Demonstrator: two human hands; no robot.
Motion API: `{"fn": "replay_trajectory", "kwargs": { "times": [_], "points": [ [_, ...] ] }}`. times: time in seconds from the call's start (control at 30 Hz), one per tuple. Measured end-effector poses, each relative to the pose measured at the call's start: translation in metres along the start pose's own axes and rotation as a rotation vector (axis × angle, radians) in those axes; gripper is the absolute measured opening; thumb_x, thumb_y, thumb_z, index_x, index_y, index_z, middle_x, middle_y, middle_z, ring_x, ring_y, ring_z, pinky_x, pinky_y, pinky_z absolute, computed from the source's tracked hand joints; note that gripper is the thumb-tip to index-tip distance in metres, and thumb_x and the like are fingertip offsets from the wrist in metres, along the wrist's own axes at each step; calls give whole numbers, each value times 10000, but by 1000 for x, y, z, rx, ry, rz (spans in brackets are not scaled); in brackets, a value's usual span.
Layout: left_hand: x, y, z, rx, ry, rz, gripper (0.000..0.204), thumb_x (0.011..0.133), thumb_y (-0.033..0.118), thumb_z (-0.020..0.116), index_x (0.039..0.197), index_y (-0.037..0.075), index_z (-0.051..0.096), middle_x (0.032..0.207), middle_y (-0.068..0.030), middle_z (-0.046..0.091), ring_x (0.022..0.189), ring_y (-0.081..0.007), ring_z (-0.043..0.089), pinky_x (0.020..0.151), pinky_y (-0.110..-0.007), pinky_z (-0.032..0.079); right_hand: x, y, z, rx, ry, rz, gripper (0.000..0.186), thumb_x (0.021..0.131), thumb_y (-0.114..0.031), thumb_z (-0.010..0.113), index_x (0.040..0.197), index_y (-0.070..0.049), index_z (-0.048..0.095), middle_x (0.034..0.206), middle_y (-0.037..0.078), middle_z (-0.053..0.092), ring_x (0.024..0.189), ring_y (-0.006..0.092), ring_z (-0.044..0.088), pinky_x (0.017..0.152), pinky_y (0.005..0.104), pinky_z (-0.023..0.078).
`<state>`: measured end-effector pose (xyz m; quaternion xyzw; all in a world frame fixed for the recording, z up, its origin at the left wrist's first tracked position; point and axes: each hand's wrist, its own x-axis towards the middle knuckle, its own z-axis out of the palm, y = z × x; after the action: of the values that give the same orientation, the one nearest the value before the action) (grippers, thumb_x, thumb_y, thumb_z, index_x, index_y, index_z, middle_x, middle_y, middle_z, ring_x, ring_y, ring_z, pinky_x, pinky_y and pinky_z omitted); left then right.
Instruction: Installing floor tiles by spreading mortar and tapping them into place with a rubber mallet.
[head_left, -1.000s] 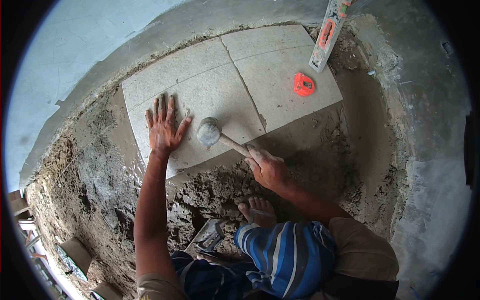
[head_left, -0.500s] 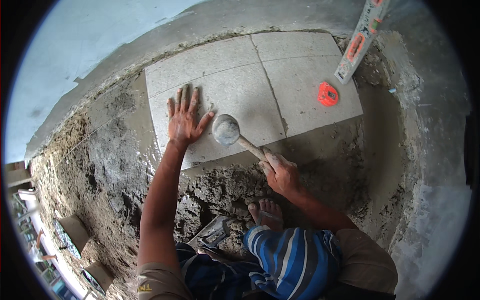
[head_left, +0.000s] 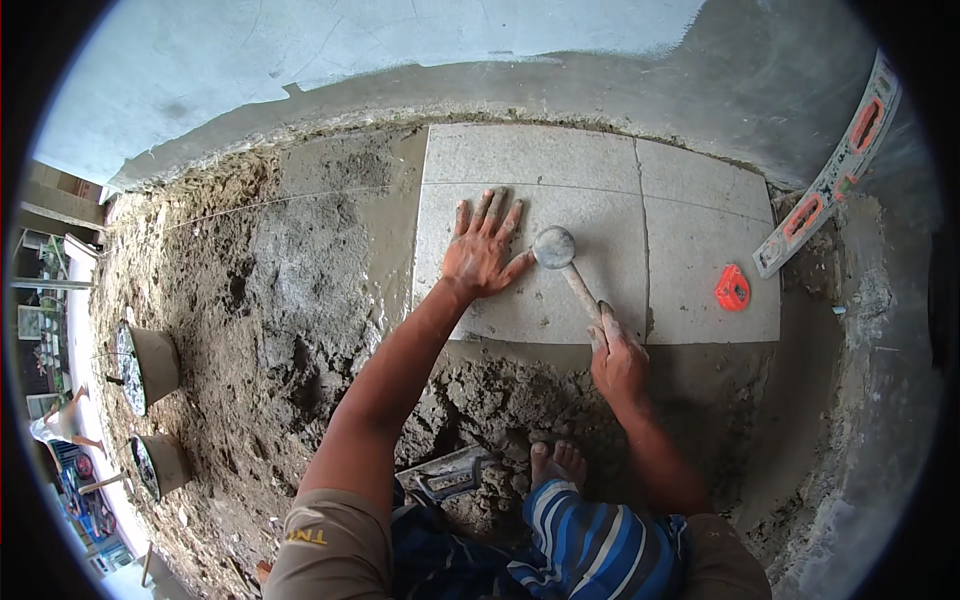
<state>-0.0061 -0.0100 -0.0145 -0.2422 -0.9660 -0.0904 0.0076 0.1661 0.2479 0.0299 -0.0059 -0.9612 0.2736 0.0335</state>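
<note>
My left hand (head_left: 484,255) lies open, fingers spread, on the left pale speckled tile (head_left: 520,310). My right hand (head_left: 618,355) grips the handle of a mallet (head_left: 555,247); its round grey head is just right of my left thumb, over the tile, and I cannot tell if it touches. On the right tile (head_left: 705,245) lies an orange tape measure (head_left: 732,289). A spirit level (head_left: 804,218) with orange grips reaches up and rightward from the tile's edge. A steel float (head_left: 443,472) lies in the mortar beside my foot (head_left: 557,462).
Rough wet mortar (head_left: 270,300) with a string line surrounds the tiles on the left and front. Two buckets (head_left: 150,370) stand at the left. Walls (head_left: 480,40) border the back and right. At the far left edge, another person (head_left: 62,425) is partly visible.
The view has turned, so the tiles and hands sit further right and more of the left side shows. My left hand stays spread on the tile; my right still holds the mallet.
</note>
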Motion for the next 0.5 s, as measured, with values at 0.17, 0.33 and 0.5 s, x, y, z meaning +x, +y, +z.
{"fn": "replay_trajectory", "kwargs": {
  "times": [0.17,0.33,0.5],
  "points": [
    [0,1,0,-26,29,4,896,1015,708,372,1671,112,240,1721,-218,204,1610,-396,121,1292,-589,38,50,-15,-3,197,237,-153,384,957,-76,621,1335,-7,622,1051,209,719,911,419,713,771,472,568],
    [0,3,-2,-25,35,-24,1029,942,835,359,1665,109,260,1688,-209,299,1609,-381,140,1296,-577,21,146,-34,13,110,229,-240,406,954,-94,613,1354,-24,624,1069,211,723,936,407,718,794,477,570],
    [1,3,-5,-48,16,-22,1018,943,823,388,1660,109,273,1710,-213,240,1607,-394,134,1293,-591,46,192,-46,42,-105,-13,-64,477,950,-160,573,1421,-79,592,1147,228,718,1002,451,696,861,520,553]
  ]
}}
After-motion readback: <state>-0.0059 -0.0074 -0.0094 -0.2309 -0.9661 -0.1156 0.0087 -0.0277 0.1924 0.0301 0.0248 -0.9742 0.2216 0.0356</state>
